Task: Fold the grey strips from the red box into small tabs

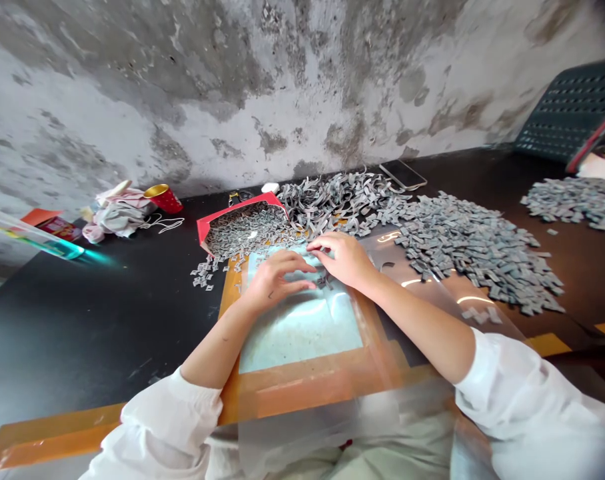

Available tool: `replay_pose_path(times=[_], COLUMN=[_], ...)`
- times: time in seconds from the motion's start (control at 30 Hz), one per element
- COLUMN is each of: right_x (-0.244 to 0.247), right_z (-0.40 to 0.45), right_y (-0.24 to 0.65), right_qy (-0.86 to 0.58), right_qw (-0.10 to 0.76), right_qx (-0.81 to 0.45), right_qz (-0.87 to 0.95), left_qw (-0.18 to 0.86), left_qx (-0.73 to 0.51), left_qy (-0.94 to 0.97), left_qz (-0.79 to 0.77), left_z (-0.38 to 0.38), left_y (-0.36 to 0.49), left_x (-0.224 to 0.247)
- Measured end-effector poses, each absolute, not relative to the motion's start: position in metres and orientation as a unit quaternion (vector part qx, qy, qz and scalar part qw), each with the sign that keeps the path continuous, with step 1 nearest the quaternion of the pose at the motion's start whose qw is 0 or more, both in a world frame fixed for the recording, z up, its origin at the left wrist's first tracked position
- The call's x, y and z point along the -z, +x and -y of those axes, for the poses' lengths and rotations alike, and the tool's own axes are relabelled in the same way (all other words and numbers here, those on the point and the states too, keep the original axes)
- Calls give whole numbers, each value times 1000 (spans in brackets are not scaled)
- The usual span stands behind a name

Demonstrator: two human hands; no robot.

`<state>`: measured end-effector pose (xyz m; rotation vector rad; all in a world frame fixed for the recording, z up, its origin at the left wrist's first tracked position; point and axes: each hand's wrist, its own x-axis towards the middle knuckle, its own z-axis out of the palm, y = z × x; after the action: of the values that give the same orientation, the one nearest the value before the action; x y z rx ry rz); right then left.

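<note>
A few small grey pieces are seen on a pale blue-green flat panel, just below the fingers of the right hand. That hand is held low and narrow, with its fingers curved downward. The left hand is kept just beside it, its fingers curled together and pointing toward the pieces. Whether either hand is pinching a piece cannot be told.

The panel is bordered by a broad orange frame, and a clear plastic sheet is laid over the frame's right side, beneath the right forearm. White sleeves are worn on both arms.

Beyond the frame, a red-rimmed cardboard box lid is filled with small grey pieces on the black desk. A tangled heap of grey strips lies behind it, and a wide pile of grey rectangular pieces is spread to the right, with a second pile farther along. A red cup with a gold rim and crumpled pale cloth are placed at the far left, against a stained plaster wall.
</note>
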<state>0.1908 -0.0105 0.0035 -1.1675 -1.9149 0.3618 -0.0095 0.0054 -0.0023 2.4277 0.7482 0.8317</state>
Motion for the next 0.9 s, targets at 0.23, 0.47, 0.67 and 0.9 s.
replay_pose_path(times=[0.23,0.47,0.67,0.9], right_x=[-6,-3,1,-2], right_z=[14,10,11,15], right_y=[189,191,190,183], right_qy=[-500,-514,-487,-499], right_qw=[384,445,422,414], right_qx=[-133,-312,-374,-330], right_qz=[765,664,667,686], left_qw=[269,346,347,323], left_qx=[-267,-348,-358,-376], left_qy=[880,721,703,739], left_qz=[-286,-490,-506,-457], left_z=[3,-3,-4,2], left_y=[0,-5,-8,-3], left_x=[7,0,1,-1])
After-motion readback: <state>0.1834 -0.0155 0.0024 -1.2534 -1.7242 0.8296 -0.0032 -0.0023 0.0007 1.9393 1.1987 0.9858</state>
